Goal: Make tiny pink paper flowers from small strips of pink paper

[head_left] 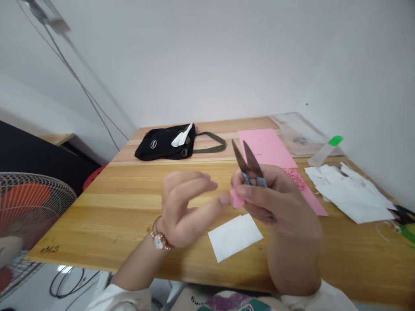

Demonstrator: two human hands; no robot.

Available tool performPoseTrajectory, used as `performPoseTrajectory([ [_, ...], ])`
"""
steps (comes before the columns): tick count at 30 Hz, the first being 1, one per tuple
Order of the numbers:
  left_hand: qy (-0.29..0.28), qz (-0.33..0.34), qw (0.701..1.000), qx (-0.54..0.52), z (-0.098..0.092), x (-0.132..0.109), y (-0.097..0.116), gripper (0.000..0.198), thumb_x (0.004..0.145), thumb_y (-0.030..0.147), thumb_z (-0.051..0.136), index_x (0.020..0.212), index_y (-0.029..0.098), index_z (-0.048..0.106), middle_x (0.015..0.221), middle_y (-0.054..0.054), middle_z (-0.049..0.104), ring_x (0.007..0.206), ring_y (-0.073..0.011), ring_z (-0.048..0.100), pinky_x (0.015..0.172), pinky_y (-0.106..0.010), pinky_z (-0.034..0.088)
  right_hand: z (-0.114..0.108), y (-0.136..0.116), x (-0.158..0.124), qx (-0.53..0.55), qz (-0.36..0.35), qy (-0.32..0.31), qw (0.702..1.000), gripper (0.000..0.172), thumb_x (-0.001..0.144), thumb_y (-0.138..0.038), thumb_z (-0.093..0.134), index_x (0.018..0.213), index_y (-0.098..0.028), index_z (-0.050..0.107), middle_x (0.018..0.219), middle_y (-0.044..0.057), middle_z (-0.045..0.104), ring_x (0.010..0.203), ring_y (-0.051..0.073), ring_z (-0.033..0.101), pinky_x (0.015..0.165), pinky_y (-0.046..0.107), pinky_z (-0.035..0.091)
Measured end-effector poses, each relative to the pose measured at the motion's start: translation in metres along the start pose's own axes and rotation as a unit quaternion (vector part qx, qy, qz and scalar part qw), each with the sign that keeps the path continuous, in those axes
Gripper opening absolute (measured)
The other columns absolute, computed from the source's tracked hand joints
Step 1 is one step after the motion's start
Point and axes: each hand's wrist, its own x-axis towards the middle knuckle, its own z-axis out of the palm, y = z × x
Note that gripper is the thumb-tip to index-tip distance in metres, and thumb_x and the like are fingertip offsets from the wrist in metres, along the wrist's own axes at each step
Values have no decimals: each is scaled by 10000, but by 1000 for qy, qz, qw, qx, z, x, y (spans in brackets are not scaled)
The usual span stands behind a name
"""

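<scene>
My right hand (279, 198) is closed around a pair of scissors (251, 162), whose two blades point up and stand slightly apart. Its thumb and finger also pinch a small piece of pink paper (237, 198). My left hand (188, 203), with a watch (158, 242) on its wrist, has its fingers apart and nothing between them. One of its fingertips is at the left edge of the pink piece; whether it touches is unclear. Below both hands, a white paper (235, 236) with a zigzag lower edge lies on the wooden table (136, 233).
A black bag (165, 144) lies at the back left. Pink sheets (267, 147), a heap of pink bits (295, 178), a clear bag (308, 134), a green-capped bottle (324, 151) and crumpled white papers (353, 190) lie to the right. A fan (32, 207) stands at far left.
</scene>
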Motion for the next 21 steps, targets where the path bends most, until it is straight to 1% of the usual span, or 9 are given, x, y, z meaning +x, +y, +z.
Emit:
performPoseTrajectory([
  [1, -8, 14, 1000, -4, 3, 0, -2, 215, 707, 160, 603, 905, 224, 548, 812, -14, 567, 773, -141, 535, 699, -298, 441, 2, 0, 0, -8, -21, 34, 999, 126, 758, -235, 546, 664, -165, 502, 401, -97, 299, 319, 17, 213, 289, 159, 126],
  [2, -26, -10, 999, -37, 6, 1, -2, 175, 750, 173, 546, 924, 184, 533, 809, -40, 566, 771, -154, 529, 688, -317, 441, 3, 0, 1, -16, -40, 64, 997, 133, 763, -239, 545, 661, -168, 498, 401, -98, 290, 321, 18, 210, 288, 161, 123],
  [4, -36, -98, 987, -122, 11, 1, 0, 121, 809, 215, 457, 885, 155, 530, 776, -55, 561, 743, -155, 520, 658, -313, 438, 5, 1, 2, -29, -71, 104, 992, 149, 768, -249, 545, 652, -172, 490, 404, -97, 281, 325, 23, 212, 289, 168, 135],
  [6, -56, -176, 964, -190, 16, 3, 6, 134, 820, 254, 442, 817, 149, 526, 739, -53, 547, 713, -148, 512, 635, -293, 431, 7, 2, 3, -43, -92, 121, 987, 154, 768, -259, 548, 654, -171, 496, 410, -91, 304, 330, 27, 232, 293, 175, 159],
  [9, -68, -244, 937, -239, 22, 7, 16, 119, 816, 249, 453, 775, 158, 518, 683, -28, 523, 660, -128, 496, 613, -264, 420, 8, 4, 4, -59, -111, 144, 982, 154, 765, -267, 557, 660, -164, 513, 430, -79, 359, 337, 24, 255, 297, 177, 169],
  [14, -40, -301, 922, -240, 27, 12, 24, 164, 813, 232, 449, 680, 159, 510, 606, -2, 462, 586, -110, 437, 576, -252, 384, 11, 5, 1, -96, -112, 181, 972, 157, 770, -282, 559, 664, -166, 553, 407, -83, 320, 341, 24, 261, 309, 174, 175],
  [16, -34, -320, 913, -251, 28, 13, 25, 189, 821, 220, 437, 656, 157, 505, 605, -3, 467, 589, -109, 446, 582, -252, 382, 13, 6, 1, -107, -109, 195, 969, 157, 770, -285, 559, 662, -171, 549, 408, -80, 325, 350, 28, 271, 316, 178, 177],
  [19, -21, -334, 899, -283, 29, 15, 26, 214, 828, 208, 425, 642, 155, 515, 612, -8, 489, 596, -110, 473, 588, -252, 388, 15, 8, 1, -110, -125, 223, 961, 178, 770, -282, 560, 636, -171, 524, 428, -70, 348, 364, 31, 270, 324, 181, 180],
  [21, -17, -342, 886, -312, 29, 16, 25, 237, 829, 207, 426, 616, 153, 517, 592, -6, 487, 581, -108, 473, 575, -250, 387, 14, 8, 2, -104, -127, 218, 962, 191, 779, -292, 547, 634, -171, 517, 435, -68, 341, 364, 31, 256, 325, 183, 173],
])
